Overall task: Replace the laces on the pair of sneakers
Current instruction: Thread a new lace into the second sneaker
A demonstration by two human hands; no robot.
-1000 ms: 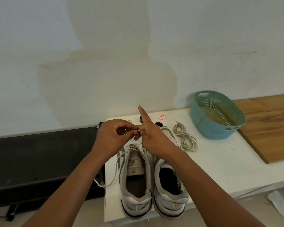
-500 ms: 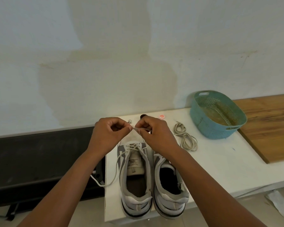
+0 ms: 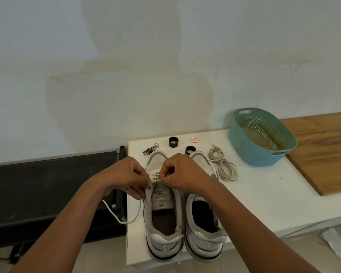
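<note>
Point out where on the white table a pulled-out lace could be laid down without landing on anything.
The biggest bare patch of the white table lies right of the right sneaker, bordered by the coiled laces, the teal basket and the wooden board. The back edge is crowded: two black rings, a red-and-white cap and a small metal tool.

your right hand hides the right sneaker's eyelets; tongue label print too small to read.
</note>
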